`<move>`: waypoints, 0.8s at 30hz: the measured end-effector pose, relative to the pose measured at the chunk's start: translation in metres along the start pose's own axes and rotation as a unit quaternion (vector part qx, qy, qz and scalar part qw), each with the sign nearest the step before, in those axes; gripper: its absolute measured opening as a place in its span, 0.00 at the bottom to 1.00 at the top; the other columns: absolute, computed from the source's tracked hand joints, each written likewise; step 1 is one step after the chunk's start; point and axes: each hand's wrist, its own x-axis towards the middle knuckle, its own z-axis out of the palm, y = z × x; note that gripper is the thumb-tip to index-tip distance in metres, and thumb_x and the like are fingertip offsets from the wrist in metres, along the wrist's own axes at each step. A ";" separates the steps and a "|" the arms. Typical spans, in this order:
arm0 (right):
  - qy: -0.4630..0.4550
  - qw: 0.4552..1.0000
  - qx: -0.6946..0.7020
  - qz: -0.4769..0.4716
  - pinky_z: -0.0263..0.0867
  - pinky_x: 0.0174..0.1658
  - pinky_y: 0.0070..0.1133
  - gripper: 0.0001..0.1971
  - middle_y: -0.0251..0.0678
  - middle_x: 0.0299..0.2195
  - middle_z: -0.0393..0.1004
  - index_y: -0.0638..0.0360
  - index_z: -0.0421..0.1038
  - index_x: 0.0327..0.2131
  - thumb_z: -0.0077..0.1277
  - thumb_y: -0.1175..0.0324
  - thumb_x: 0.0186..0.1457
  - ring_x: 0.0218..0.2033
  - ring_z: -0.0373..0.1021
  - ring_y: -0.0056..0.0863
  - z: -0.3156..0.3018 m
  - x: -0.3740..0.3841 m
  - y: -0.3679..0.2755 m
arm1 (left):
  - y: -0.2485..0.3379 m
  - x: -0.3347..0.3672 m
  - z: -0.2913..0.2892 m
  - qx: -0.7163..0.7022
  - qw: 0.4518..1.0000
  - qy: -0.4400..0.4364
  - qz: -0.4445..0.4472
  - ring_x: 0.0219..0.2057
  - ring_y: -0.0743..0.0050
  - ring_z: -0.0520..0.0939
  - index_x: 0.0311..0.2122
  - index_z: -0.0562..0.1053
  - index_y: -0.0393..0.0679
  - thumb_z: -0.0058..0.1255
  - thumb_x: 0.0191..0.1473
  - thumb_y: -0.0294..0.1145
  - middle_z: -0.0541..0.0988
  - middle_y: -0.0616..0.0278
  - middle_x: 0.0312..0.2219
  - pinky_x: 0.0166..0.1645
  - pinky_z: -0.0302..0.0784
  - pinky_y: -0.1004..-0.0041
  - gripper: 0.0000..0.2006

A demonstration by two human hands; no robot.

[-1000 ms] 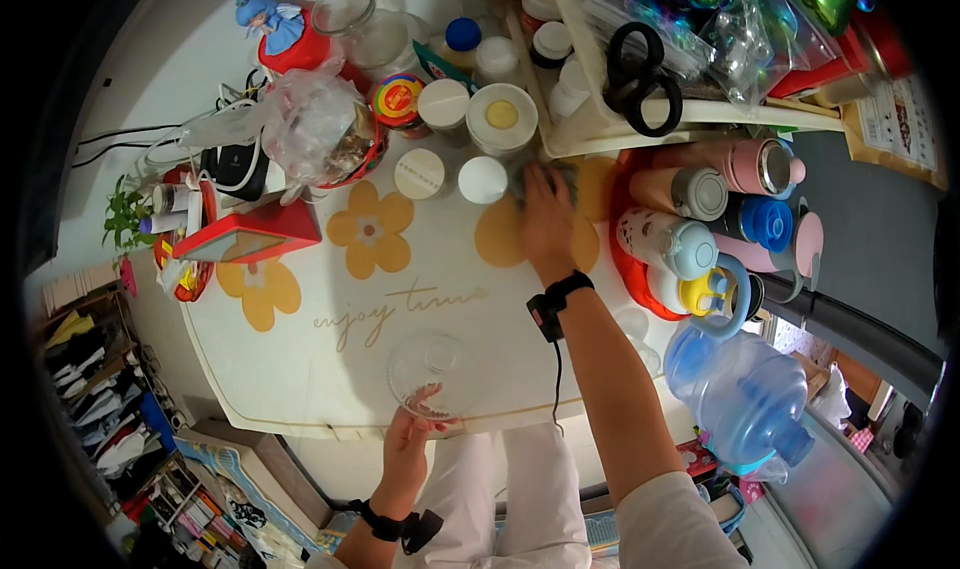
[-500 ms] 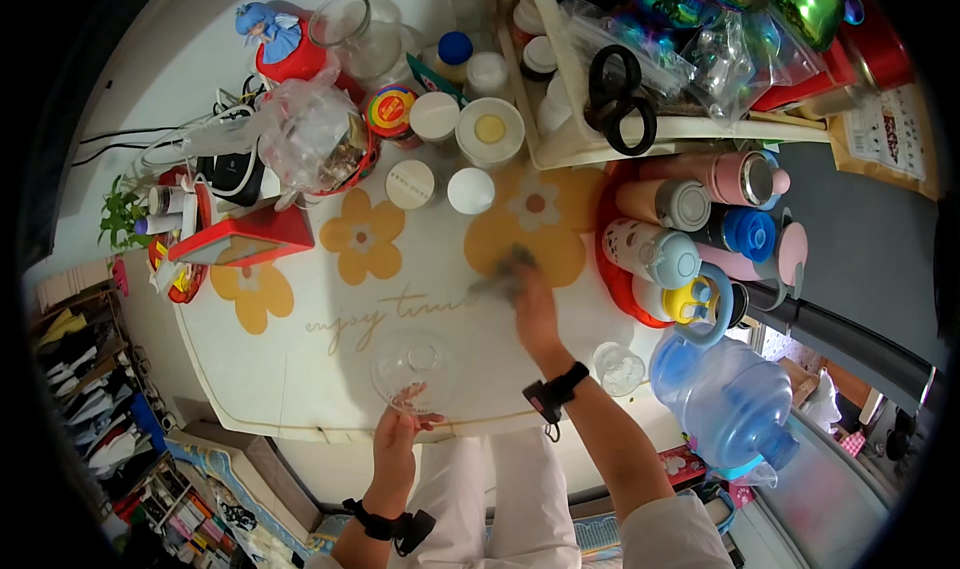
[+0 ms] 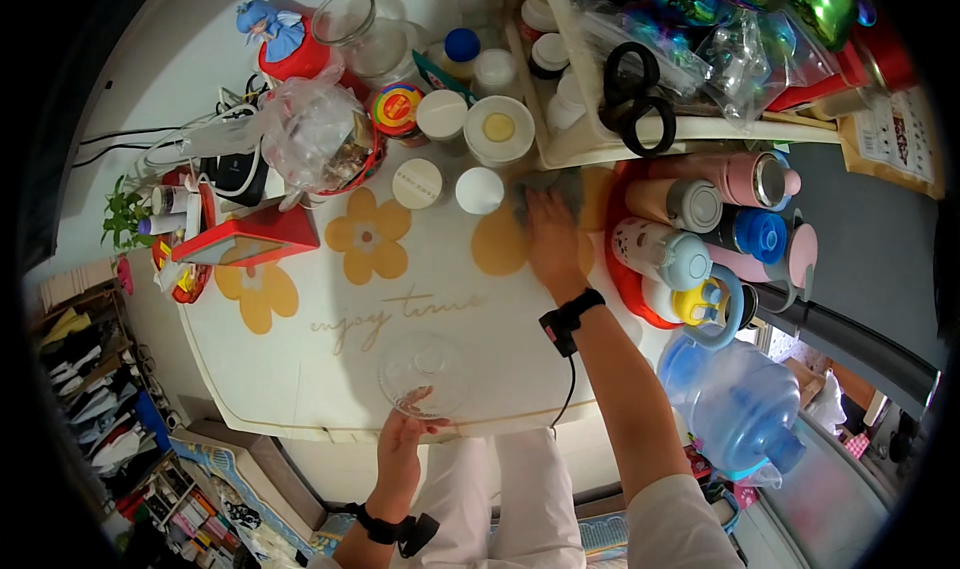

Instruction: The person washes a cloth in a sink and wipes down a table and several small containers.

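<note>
At the table's front edge, my left hand (image 3: 402, 441) has its fingers closed on the rim of a clear round bowl (image 3: 418, 361). The bowl is see-through, so fingertips show through its near side. Farther off to the right, my right hand (image 3: 552, 237) presses on a crumpled grey cloth (image 3: 570, 191), its fingers spread over it. The cloth lies flat on the yellow flower print of the white table mat (image 3: 300, 379), near a white round lid (image 3: 480, 191). My right forearm hides most of a clear cup.
Thermos bottles (image 3: 660, 252) crowd a red tray (image 3: 618, 204) at the right. A large blue water jug (image 3: 725, 394) lies beside the table. Jars (image 3: 500, 134) and a bagged basket (image 3: 315, 134) line the back. Black scissor handles (image 3: 640, 99) overhang a cream bin (image 3: 590, 144).
My right hand has pushed the grey cloth away from me and to the right, up beside the red tray. My left hand and the bowl have hardly moved.
</note>
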 end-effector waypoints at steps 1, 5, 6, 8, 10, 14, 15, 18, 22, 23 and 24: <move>-0.002 1.000 0.004 -0.001 0.57 0.53 0.29 0.19 0.42 0.47 0.67 0.63 0.64 0.48 0.41 0.70 0.52 0.50 0.61 0.41 0.001 0.003 -0.002 | 0.000 0.000 -0.003 0.005 1.000 0.003 0.005 0.37 0.73 0.77 0.53 0.61 0.37 0.36 0.60 0.41 0.68 0.59 0.50 0.42 0.68 0.74 0.21; -0.012 1.000 0.026 -0.003 0.57 0.51 0.28 0.20 0.42 0.47 0.67 0.64 0.64 0.48 0.44 0.69 0.50 0.51 0.59 0.40 0.001 0.008 -0.011 | -0.001 0.001 -0.010 0.019 1.000 0.013 0.021 0.37 0.74 0.77 0.53 0.61 0.36 0.37 0.60 0.42 0.69 0.59 0.49 0.42 0.68 0.74 0.22; -0.008 1.000 0.022 0.000 0.57 0.50 0.27 0.21 0.41 0.48 0.67 0.65 0.64 0.48 0.45 0.69 0.48 0.51 0.59 0.37 0.000 0.009 -0.014 | -0.003 0.001 -0.011 0.018 1.000 0.014 0.020 0.37 0.74 0.77 0.53 0.61 0.36 0.37 0.60 0.42 0.69 0.59 0.49 0.42 0.68 0.74 0.22; -0.007 1.000 0.024 -0.005 0.56 0.51 0.29 0.20 0.40 0.48 0.66 0.64 0.63 0.48 0.43 0.69 0.50 0.51 0.59 0.37 0.000 0.012 -0.016 | -0.007 0.002 -0.012 -0.001 0.999 0.018 0.026 0.35 0.76 0.77 0.51 0.64 0.37 0.39 0.59 0.44 0.70 0.59 0.48 0.40 0.67 0.78 0.22; -0.006 1.000 0.023 -0.007 0.55 0.52 0.30 0.19 0.39 0.48 0.65 0.64 0.62 0.49 0.42 0.70 0.52 0.50 0.58 0.38 0.004 0.015 -0.015 | -0.002 0.002 -0.005 -0.001 1.000 0.022 0.016 0.35 0.77 0.77 0.51 0.64 0.37 0.39 0.59 0.45 0.70 0.59 0.48 0.40 0.67 0.78 0.22; -0.121 0.988 -0.067 0.063 0.56 0.51 0.27 0.20 0.38 0.48 0.65 0.64 0.63 0.48 0.40 0.70 0.50 0.47 0.60 0.35 0.025 0.029 -0.015 | -0.003 0.004 0.001 -0.014 1.000 -0.014 0.014 0.34 0.78 0.77 0.51 0.64 0.37 0.39 0.59 0.46 0.70 0.60 0.47 0.40 0.66 0.77 0.23; -0.127 0.984 -0.014 0.122 0.57 0.50 0.25 0.20 0.38 0.47 0.65 0.64 0.63 0.47 0.39 0.71 0.49 0.47 0.60 0.34 0.025 0.029 -0.012 | -0.005 0.004 0.003 -0.015 1.000 -0.019 0.015 0.34 0.78 0.77 0.51 0.64 0.37 0.39 0.59 0.46 0.70 0.60 0.47 0.40 0.66 0.77 0.23; -0.063 0.988 -0.142 -0.006 0.58 0.50 0.24 0.18 0.40 0.46 0.65 0.64 0.64 0.45 0.40 0.72 0.48 0.47 0.61 0.36 0.025 0.017 -0.017 | -0.003 0.002 0.001 0.005 1.000 -0.004 0.009 0.34 0.79 0.76 0.51 0.64 0.36 0.39 0.59 0.46 0.72 0.61 0.44 0.40 0.66 0.78 0.23; -0.138 0.990 -0.031 -0.004 0.57 0.52 0.27 0.19 0.40 0.47 0.64 0.65 0.63 0.45 0.40 0.74 0.47 0.47 0.61 0.37 0.013 -0.010 -0.021 | 0.007 0.000 0.003 -0.006 1.000 0.009 0.024 0.33 0.80 0.75 0.51 0.64 0.36 0.39 0.59 0.46 0.74 0.61 0.41 0.40 0.67 0.78 0.23; -0.122 0.992 0.015 -0.011 0.55 0.53 0.29 0.19 0.40 0.49 0.64 0.65 0.63 0.47 0.41 0.75 0.47 0.48 0.60 0.38 0.008 -0.014 -0.018 | 0.007 0.000 0.002 0.002 1.000 0.002 0.022 0.33 0.80 0.75 0.51 0.64 0.36 0.38 0.59 0.46 0.74 0.61 0.40 0.40 0.67 0.78 0.23; -0.107 0.992 0.061 -0.018 0.54 0.55 0.30 0.20 0.40 0.50 0.63 0.64 0.62 0.48 0.41 0.75 0.48 0.49 0.59 0.38 0.004 -0.016 -0.016 | 0.006 0.001 0.002 0.000 1.000 0.001 0.023 0.33 0.80 0.75 0.51 0.64 0.36 0.38 0.59 0.46 0.74 0.61 0.40 0.40 0.67 0.78 0.23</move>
